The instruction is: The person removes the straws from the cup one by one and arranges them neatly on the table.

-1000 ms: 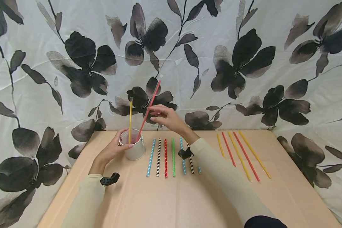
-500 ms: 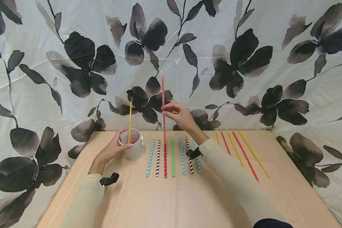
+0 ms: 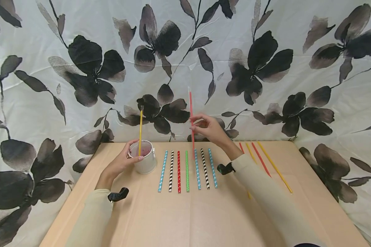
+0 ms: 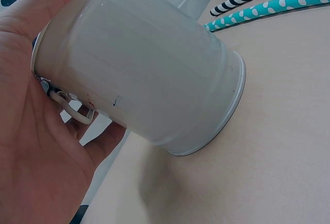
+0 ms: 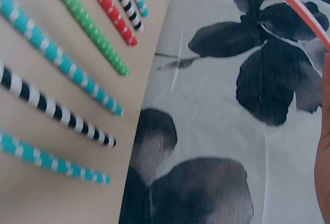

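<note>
My left hand [image 3: 120, 162] grips a small white metal bucket [image 3: 147, 166] by its rim, the thumb on the near side. In the left wrist view the bucket wall [image 4: 149, 69] fills much of the picture, with a wire handle loop [image 4: 72, 108] near the palm. A plain yellow straw [image 3: 141, 128] stands upright in the bucket. With thumb and fingertips, my right hand [image 3: 211, 129] pinches a plain red straw [image 3: 191, 104] upright above the table's far edge. Part of that red straw [image 5: 296, 7] shows in the right wrist view.
Several patterned straws lie in a row right of the bucket, among them a red one [image 3: 179, 173], a green one [image 3: 187, 171] and a blue one [image 3: 212, 168]. Farther right lie plain red and yellow straws [image 3: 275, 167], partly behind my right sleeve. Floral cloth [image 3: 204, 51] hangs behind.
The red straw has come out of the bucket and moved right in my right hand, turning from tilted to upright. My left hand and the bucket stay in place.
</note>
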`<control>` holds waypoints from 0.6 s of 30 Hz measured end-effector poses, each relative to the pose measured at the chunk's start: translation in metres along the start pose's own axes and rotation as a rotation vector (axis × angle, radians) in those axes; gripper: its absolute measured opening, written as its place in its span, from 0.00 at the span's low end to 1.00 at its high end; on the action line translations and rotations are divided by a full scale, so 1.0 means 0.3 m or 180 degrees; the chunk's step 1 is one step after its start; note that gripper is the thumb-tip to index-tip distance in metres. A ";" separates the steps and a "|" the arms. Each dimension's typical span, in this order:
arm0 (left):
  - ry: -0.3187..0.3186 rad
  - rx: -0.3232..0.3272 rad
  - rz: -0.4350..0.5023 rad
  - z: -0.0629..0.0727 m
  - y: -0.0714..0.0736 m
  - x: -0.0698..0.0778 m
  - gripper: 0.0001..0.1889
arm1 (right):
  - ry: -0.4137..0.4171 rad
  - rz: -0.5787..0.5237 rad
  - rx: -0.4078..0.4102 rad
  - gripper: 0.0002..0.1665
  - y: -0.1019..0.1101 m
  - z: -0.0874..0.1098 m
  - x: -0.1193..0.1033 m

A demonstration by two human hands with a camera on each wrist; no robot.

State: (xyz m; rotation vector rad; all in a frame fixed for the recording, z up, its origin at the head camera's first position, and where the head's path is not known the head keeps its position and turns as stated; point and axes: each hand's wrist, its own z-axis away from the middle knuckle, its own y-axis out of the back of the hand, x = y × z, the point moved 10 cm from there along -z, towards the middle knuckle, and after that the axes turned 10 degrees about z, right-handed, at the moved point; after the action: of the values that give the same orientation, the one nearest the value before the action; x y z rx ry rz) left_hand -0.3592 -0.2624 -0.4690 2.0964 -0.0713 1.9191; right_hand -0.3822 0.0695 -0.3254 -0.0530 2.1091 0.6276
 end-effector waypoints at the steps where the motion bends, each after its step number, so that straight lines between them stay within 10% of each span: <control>1: -0.0004 0.0001 0.0001 0.000 0.000 0.000 0.45 | -0.0012 0.0020 -0.0019 0.20 0.009 0.005 0.014; 18: 0.0037 -0.0006 -0.0017 0.005 0.001 -0.003 0.45 | -0.0432 0.0358 -0.0428 0.22 0.183 0.146 0.170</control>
State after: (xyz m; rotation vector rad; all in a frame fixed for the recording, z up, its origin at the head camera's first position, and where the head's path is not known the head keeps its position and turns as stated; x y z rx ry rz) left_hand -0.3579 -0.2631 -0.4698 2.0818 -0.0648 1.9274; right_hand -0.3936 0.1470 -0.3628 0.0327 1.9471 0.8172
